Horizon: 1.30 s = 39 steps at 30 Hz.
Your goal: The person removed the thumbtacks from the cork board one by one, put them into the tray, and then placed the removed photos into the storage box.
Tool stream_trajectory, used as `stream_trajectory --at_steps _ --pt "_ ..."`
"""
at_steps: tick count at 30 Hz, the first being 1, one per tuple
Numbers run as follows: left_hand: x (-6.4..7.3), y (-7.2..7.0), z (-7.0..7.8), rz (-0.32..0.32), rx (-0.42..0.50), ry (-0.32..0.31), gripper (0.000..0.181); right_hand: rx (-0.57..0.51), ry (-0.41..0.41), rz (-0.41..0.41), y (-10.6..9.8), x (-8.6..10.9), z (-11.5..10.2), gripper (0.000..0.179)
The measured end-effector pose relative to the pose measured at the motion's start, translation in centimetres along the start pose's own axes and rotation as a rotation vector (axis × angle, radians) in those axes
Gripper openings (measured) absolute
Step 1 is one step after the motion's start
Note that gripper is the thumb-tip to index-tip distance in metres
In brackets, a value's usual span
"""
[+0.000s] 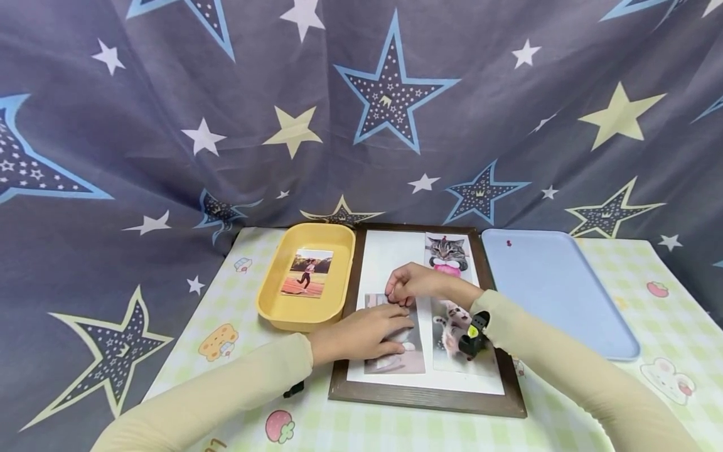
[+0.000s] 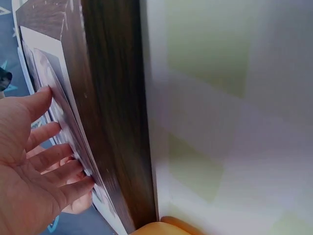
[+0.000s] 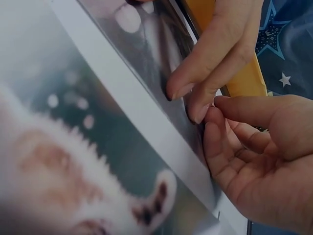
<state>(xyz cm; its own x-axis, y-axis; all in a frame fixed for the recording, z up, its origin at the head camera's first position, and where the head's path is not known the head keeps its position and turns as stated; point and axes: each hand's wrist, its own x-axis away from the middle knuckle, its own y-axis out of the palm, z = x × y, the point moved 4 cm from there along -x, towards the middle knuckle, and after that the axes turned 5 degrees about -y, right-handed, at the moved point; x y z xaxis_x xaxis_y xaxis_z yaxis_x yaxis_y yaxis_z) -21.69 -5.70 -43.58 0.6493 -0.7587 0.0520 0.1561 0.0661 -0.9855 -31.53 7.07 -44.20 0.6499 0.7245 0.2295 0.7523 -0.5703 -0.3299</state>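
Observation:
My left hand (image 1: 367, 331) lies flat with fingers spread on a photo (image 1: 402, 365) on the white board (image 1: 391, 254) with a brown wooden frame. The hand covers much of that photo, which shows something pale and blurred. At the photo's upper edge, my right hand (image 1: 417, 282) has thumb and fingers curled together, pinching something small that the fingertips hide. In the right wrist view, the left fingertips (image 3: 178, 93) press the photo right beside that pinch. To the right on the board are a kitten photo (image 1: 449, 361) and a tabby cat photo (image 1: 448, 251) with a red push pin (image 1: 444, 238) at its top.
Left of the board stands a yellow tray (image 1: 273, 307) with a photo of a runner (image 1: 307, 274) in it. A light blue tray (image 1: 556, 282) lies to the right, holding a red push pin (image 1: 508, 243). Behind hangs a star-patterned curtain (image 1: 361, 176); a checked cloth (image 1: 226, 389) covers the table.

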Motion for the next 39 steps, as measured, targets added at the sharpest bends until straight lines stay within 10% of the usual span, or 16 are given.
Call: stream_trajectory --at_steps 39 --pt "0.17 0.07 0.2 -0.006 -0.008 -0.007 0.053 0.106 0.072 0.019 0.19 -0.49 -0.48 0.005"
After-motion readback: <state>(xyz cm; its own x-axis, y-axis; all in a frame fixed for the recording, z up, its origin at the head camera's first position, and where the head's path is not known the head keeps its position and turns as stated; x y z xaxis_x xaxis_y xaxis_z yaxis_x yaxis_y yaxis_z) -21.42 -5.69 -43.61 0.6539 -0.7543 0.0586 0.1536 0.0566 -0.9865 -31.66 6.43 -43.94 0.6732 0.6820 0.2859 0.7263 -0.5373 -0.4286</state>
